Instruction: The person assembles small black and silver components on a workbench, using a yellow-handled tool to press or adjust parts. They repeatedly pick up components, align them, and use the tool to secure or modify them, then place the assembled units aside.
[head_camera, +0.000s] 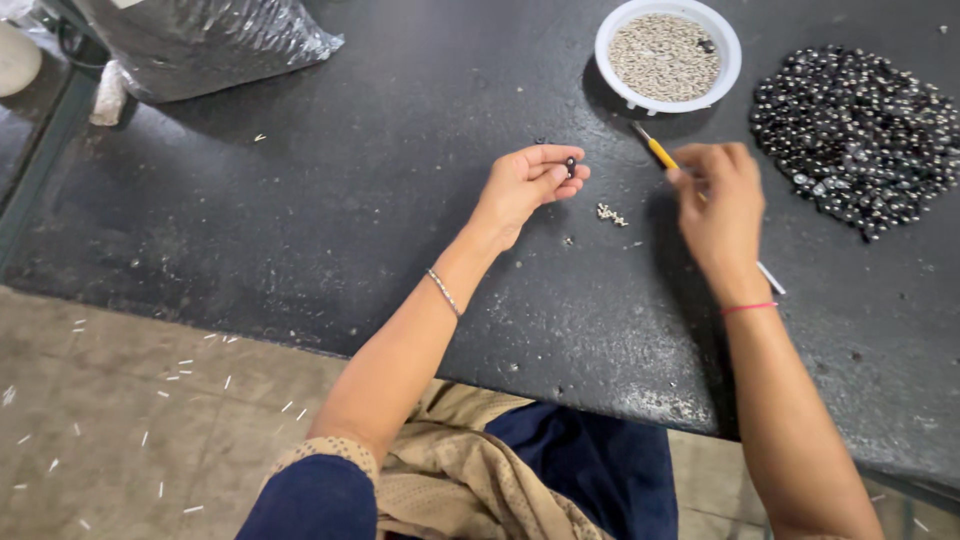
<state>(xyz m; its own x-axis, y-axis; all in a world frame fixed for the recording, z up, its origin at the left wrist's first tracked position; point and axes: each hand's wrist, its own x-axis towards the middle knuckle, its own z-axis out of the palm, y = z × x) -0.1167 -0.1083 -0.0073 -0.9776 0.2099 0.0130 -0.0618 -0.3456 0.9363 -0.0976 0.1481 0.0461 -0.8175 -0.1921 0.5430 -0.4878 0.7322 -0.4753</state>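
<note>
Seen from the head camera, a person sits at a dark surface (330, 210) with both forearms reaching out over it.

The left hand (525, 185) is lifted a little above the surface, palm turned inward, with thumb and fingers closed together on a small dark bead (571, 165) held at the fingertips. The right hand (722, 205) is seen from its back, curled around a thin tool with a yellow handle (660, 153); the tool's tip points up toward a white bowl (668, 55), and its pale far end sticks out past the wrist. The fingers of that hand are wrapped tight on the tool.

Between the two hands, a small cluster of tiny pale pieces (610, 214) lies on the surface, near the bead but apart from it. The white bowl holds a heap of similar small pale bits. To the right, a broad pile of dark shiny beads (860, 135) is spread flat on the surface, well apart from the left hand.

As for progress, one bead is in hand and the tool is poised beside it, not touching it. Whether the big pile is finished or untouched beads cannot be told, so how much is left stays unclear.

A clear plastic bag (200, 40) sits at the far left corner, and short white slivers are scattered on the floor (120, 420) below.
</note>
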